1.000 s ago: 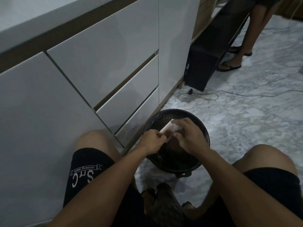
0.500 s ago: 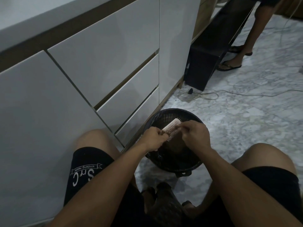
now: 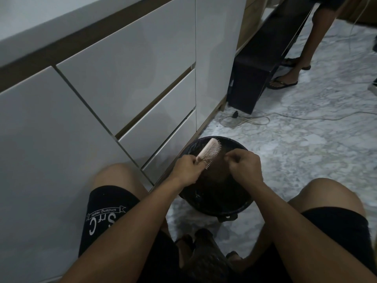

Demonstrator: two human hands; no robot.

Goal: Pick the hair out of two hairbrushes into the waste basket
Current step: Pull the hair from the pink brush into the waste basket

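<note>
Hairbrush (image 3: 208, 153) handle hidden inside the left hand (image 3: 186, 167); only the pale head and pins showing. Fingertips of the right hand (image 3: 243, 167) curled under, so impossible to tell whether any hair is pinched there. Inside of the waste basket (image 3: 234, 146) too dark to make out contents, its near part covered by both hands and wrists. Second person (image 3: 302, 52) cut off by the top edge above the legs. Dark object (image 3: 206, 256) between the knees too dim to identify. Printed lettering on the black shorts (image 3: 106, 217) upside down and only partly legible.
</note>
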